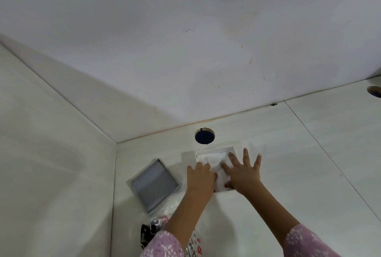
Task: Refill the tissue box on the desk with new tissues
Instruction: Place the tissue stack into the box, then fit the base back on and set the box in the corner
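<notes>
A white open-topped tissue box (pixel 214 150) sits on the pale desk near the back wall, with a stack of white tissues (pixel 215 160) lying in it. My left hand (pixel 201 177) rests on the near left part of the tissues, fingers curled down onto them. My right hand (pixel 243 171) lies flat on the right side of the stack with fingers spread, pressing on it. The grey box lid (pixel 154 184) lies upside down on the desk to the left of the box.
A round cable hole (pixel 204 136) is in the desk just behind the box, another (pixel 375 91) at the far right. A crumpled printed plastic wrapper (pixel 160 228) lies near my left forearm. A white side panel (pixel 55 164) walls the left; a seam runs across the desk on the right.
</notes>
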{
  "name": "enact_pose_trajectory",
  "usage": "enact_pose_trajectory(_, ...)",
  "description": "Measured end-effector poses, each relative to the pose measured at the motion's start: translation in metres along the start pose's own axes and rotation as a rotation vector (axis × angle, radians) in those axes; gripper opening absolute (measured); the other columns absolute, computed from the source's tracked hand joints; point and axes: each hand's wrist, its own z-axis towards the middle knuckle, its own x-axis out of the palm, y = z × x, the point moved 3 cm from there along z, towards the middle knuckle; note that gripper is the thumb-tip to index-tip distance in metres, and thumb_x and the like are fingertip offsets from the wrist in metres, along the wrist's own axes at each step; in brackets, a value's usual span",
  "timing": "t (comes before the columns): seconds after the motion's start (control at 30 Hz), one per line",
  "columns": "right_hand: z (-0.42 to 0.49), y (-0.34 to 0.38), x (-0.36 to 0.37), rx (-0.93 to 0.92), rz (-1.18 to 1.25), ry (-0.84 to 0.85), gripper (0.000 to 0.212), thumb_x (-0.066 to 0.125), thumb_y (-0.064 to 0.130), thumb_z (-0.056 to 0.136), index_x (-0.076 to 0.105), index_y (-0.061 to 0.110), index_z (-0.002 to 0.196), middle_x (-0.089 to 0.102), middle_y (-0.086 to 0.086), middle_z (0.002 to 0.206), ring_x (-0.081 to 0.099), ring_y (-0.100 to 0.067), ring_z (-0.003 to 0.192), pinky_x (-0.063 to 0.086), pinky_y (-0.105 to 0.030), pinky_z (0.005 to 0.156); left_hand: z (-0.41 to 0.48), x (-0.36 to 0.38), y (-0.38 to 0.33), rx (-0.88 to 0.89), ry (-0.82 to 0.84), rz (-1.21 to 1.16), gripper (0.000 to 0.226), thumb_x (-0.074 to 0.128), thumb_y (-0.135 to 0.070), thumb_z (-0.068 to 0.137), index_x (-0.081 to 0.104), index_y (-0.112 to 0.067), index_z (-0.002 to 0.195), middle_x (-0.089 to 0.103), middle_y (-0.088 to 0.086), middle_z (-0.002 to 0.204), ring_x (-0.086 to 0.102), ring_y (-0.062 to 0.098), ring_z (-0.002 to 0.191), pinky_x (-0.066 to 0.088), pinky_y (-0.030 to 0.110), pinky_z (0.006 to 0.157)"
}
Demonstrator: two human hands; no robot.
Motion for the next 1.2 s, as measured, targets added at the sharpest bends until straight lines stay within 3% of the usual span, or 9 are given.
enact_pose_trajectory(0.13, -0.034, 0.017, 0.018, -0.054, 0.132, -0.053, 0.06, 0.05, 0.041, 0.087, 0.022, 0.036, 0.139, 0.002, 0.001, 0.157, -0.014, -0.042, 0.14, -0.001, -0.071, 0.105, -0.046, 0.02, 0.007, -0.016, -0.12, -0.399, 0.041, 0.06, -0.017, 0.081, 0.055, -0.027, 0.12, 0.047, 0.002, 0.133, 0.033, 0.021, 0.132, 0.022, 0.052, 0.113)
enact_pose_trajectory(0.3, -0.048, 0.034, -0.001, -0.145, 0.611, -0.359, 0.029, 0.056, 0.027, 0.084, 0.06, 0.025, 0.113, 0.047, 0.001, 0.139, 0.017, -0.029, 0.141, 0.016, -0.052, 0.113, -0.094, 0.034, 0.071, -0.56, -0.816, -0.915, 0.034, 0.067, -0.014, 0.075, 0.06, -0.013, 0.109, 0.059, 0.009, 0.114, 0.051, 0.018, 0.106, 0.048, 0.036, 0.09)
enact_pose_trajectory(0.47, -0.044, 0.066, -0.023, -0.308, 0.771, -0.504, 0.02, 0.061, 0.014, 0.081, 0.068, 0.017, 0.099, 0.066, -0.003, 0.113, 0.052, -0.022, 0.117, 0.031, -0.029, 0.108, -0.1, 0.075, 0.133, -1.115, -0.378, -0.992, 0.044, 0.062, -0.016, 0.074, 0.048, 0.007, 0.109, 0.053, 0.028, 0.112, 0.057, 0.043, 0.097, 0.05, 0.045, 0.069)
enact_pose_trajectory(0.6, -0.047, 0.072, -0.026, -0.233, 0.977, -0.518, 0.03, 0.06, 0.014, 0.082, 0.06, 0.016, 0.112, 0.061, 0.007, 0.112, 0.051, -0.008, 0.106, 0.037, -0.022, 0.098, -0.097, 0.086, 0.148, -0.961, -0.429, -0.942, 0.007, 0.052, 0.001, 0.075, 0.053, 0.006, 0.07, 0.059, 0.024, 0.073, 0.059, 0.036, 0.071, 0.037, 0.032, 0.055)
enact_pose_trajectory(0.7, -0.05, 0.065, -0.025, -0.153, 1.183, -0.454, 0.029, 0.06, 0.011, 0.083, 0.059, 0.016, 0.112, 0.061, 0.008, 0.107, 0.055, -0.007, 0.101, 0.042, -0.02, 0.091, -0.102, 0.08, 0.157, -0.964, -0.588, -1.006, 0.033, 0.049, 0.011, 0.071, 0.039, -0.01, 0.046, 0.042, 0.008, 0.05, 0.045, 0.023, 0.057, 0.031, 0.029, 0.054)
enact_pose_trajectory(0.87, -0.058, 0.059, -0.031, -0.17, 1.45, -0.311, 0.026, 0.06, 0.006, 0.082, 0.06, 0.02, 0.104, 0.066, 0.003, 0.093, 0.065, -0.018, 0.092, 0.051, -0.019, 0.077, -0.131, 0.028, 0.142, -0.901, -0.835, -0.988, 0.016, 0.054, 0.007, 0.076, 0.069, 0.003, 0.073, 0.063, 0.008, 0.067, 0.055, 0.024, 0.064, 0.038, 0.026, 0.064)
enact_pose_trajectory(1.07, -0.07, 0.068, -0.043, -0.208, 1.846, -0.003, 0.042, 0.055, 0.021, 0.085, 0.045, 0.023, 0.126, 0.06, 0.004, 0.112, 0.058, -0.017, 0.107, 0.046, -0.04, 0.096, -0.138, -0.025, 0.064, -0.435, -0.226, -1.565, 0.017, 0.055, 0.013, 0.079, 0.059, -0.001, 0.07, 0.059, 0.01, 0.057, 0.055, 0.006, 0.041, 0.046, 0.013, 0.043)
enact_pose_trajectory(1.13, -0.072, 0.06, -0.043, -0.216, 1.858, -0.04, 0.036, 0.054, 0.02, 0.085, 0.051, 0.018, 0.12, 0.064, 0.002, 0.102, 0.063, -0.017, 0.097, 0.052, -0.038, 0.085, -0.135, -0.014, 0.037, -0.408, -0.048, -1.66, 0.02, 0.049, 0.011, 0.085, 0.056, -0.002, 0.099, 0.061, 0.006, 0.071, 0.05, -0.002, 0.028, 0.044, 0.008, 0.045)
enact_pose_trajectory(1.2, -0.073, 0.041, -0.04, -0.16, 1.876, -0.118, 0.026, 0.055, 0.018, 0.085, 0.06, 0.014, 0.11, 0.066, -0.002, 0.09, 0.064, -0.018, 0.081, 0.055, -0.031, 0.068, -0.121, -0.003, 0.018, -0.392, 0.069, -1.761, 0.017, 0.045, 0.004, 0.089, 0.055, -0.009, 0.089, 0.049, 0.001, 0.074, 0.052, -0.001, 0.038, 0.045, 0.009, 0.047)
